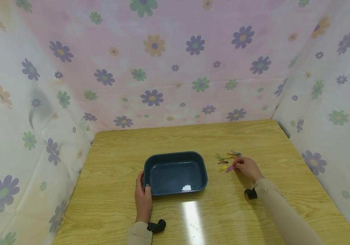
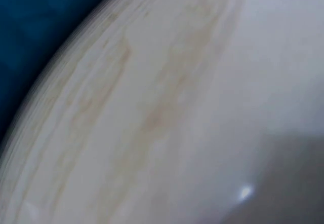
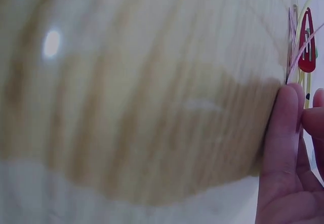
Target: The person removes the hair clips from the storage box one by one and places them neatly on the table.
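Observation:
My left hand (image 1: 143, 197) grips the left side of a dark blue rectangular basin (image 1: 175, 193), its thumb over the rim and its fingers along the outer wall. In the left wrist view only a blue edge of the basin (image 2: 35, 21) shows. To the basin's right, my right hand (image 1: 247, 168) pinches a pink hair clip (image 1: 230, 168) low over the table. A yellow hair clip (image 1: 222, 168) lies just left of it. Past the fingertips in the right wrist view shows a red snap hair clip (image 3: 307, 46) among pink and yellow strips.
Several small colourful clips (image 1: 220, 157) lie in a loose group beyond the right hand, with a blue one (image 1: 235, 153) at the far side. The wooden table (image 1: 107, 170) is enclosed by flowered cloth (image 1: 175, 81) at the back and both sides.

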Demonstrator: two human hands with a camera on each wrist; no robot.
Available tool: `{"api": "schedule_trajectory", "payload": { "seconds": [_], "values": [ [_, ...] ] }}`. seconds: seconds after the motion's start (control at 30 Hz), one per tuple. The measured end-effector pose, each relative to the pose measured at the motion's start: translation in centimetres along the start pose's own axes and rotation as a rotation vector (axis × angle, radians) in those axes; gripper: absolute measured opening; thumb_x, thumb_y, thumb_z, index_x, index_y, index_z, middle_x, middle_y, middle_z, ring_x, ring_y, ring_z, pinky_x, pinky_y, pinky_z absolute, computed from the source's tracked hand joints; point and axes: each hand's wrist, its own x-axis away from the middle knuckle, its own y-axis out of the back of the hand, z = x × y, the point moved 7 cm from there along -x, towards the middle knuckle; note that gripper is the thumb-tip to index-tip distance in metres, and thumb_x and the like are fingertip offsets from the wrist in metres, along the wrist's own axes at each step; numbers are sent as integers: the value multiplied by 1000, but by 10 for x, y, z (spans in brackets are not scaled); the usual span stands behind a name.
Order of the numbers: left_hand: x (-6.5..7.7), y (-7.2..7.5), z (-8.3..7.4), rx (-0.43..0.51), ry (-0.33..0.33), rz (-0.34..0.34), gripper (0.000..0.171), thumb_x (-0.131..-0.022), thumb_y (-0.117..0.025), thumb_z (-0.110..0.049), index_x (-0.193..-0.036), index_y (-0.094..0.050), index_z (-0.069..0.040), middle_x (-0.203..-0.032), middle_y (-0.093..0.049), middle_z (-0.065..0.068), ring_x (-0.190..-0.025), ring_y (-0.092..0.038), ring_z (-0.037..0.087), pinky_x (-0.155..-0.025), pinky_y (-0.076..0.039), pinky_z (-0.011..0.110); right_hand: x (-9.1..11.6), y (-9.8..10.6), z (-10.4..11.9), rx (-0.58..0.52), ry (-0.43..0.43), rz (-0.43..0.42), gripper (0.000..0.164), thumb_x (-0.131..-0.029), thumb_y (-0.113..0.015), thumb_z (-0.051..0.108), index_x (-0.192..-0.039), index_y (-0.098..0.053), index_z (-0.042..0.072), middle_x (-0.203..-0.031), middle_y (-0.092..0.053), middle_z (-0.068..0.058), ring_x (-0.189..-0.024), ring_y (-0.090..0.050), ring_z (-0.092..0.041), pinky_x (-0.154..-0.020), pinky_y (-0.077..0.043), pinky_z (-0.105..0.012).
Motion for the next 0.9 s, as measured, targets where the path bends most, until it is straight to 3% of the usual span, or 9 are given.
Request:
{"api": "schedule_trajectory", "payload": {
  "seconds": [0.07, 0.2, 0.37, 0.5, 0.7, 0.8, 0.9],
  "values": [
    [-1, -3, 1, 16, -4, 22, 48, -93, -40, -12, -139, -30, -25, -140, -32, -2, -126, -32, 13, -94, -33, 39, 4, -1, -5, -20, -7, 0, 21, -89, -46, 10, -100, -61, 1, -101, -59, -13, -86, -56, -21, -73, -44, -33],
    [-3, -6, 4, 39, 27, 65, 50, -92, -45, -28, -139, -28, -28, -141, -31, 0, -125, -33, 14, -94, -34, 39, 13, -6, -13, -80, -21, -4, 25, -89, -48, 11, -108, -58, -1, -107, -57, -16, -90, -56, -23, -75, -45, -32],
    [-5, -5, 6, 43, 48, 74, 49, -93, -44, -24, -139, -28, -26, -140, -32, 1, -125, -34, 16, -94, -34, 40, 22, -14, -11, -153, 11, 7, 37, -88, -49, 8, -123, -46, -5, -117, -50, -23, -101, -52, -30, -78, -45, -36],
    [-8, -4, 15, 35, 17, 60, 47, -94, -42, -18, -140, -29, -19, -140, -33, 5, -125, -34, 20, -93, -33, 45, 31, -17, -12, -192, 6, -5, 44, -90, -48, 10, -131, -37, -2, -121, -46, -24, -106, -47, -34, -80, -44, -38],
    [-6, 0, 37, 5, 8, 31, 47, -94, -43, -24, -139, -30, -22, -138, -35, 0, -124, -34, 18, -92, -33, 46, 42, -28, -13, -177, -16, -38, 53, -91, -48, 15, -138, -27, 0, -121, -44, -23, -108, -45, -34, -81, -42, -38],
    [-4, 2, 42, 4, 19, 8, 46, -94, -40, -29, -139, -31, -22, -136, -37, -1, -123, -36, 17, -93, -33, 45, 45, -33, -11, -192, -31, -48, 58, -90, -49, 17, -139, -23, 0, -122, -43, -24, -109, -44, -34, -82, -41, -40],
    [-3, 5, 46, 47, 82, -29, 45, -95, -35, -35, -138, -33, -22, -134, -40, -1, -122, -37, 16, -95, -32, 43, 47, -36, -9, -225, -39, -59, 62, -90, -52, 21, -140, -22, 3, -123, -42, -23, -110, -44, -34, -86, -39, -43]
  ]
}}
